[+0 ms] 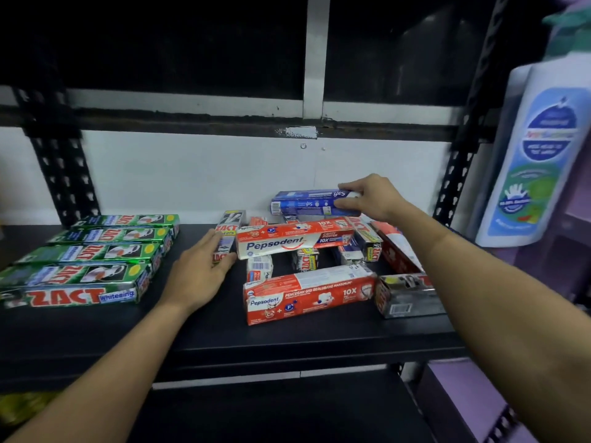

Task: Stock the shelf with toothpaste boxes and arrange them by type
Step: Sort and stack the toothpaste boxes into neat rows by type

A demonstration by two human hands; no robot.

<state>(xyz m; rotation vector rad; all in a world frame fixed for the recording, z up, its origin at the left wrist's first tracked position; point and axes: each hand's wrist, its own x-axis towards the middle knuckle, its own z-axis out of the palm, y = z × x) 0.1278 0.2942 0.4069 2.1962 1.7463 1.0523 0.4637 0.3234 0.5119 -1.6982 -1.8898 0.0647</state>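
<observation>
On the black shelf (198, 334), several green Zact boxes (86, 273) lie in a neat row at the left. A loose heap of boxes sits at the middle and right: red Pepsodent boxes (307, 294), silver Zact boxes (406, 297) and a blue Safi box (307, 203) on top at the back. My left hand (195, 273) grips the near end of a silver Zact box (228, 233) at the heap's left edge. My right hand (372, 198) pinches the right end of the blue Safi box between thumb and fingers.
A large white and blue bottle (540, 155) stands at the right, just beyond the black perforated upright (460, 167). Another upright (54, 161) rises at the back left. A white wall closes the back. A lower shelf (287, 410) lies below.
</observation>
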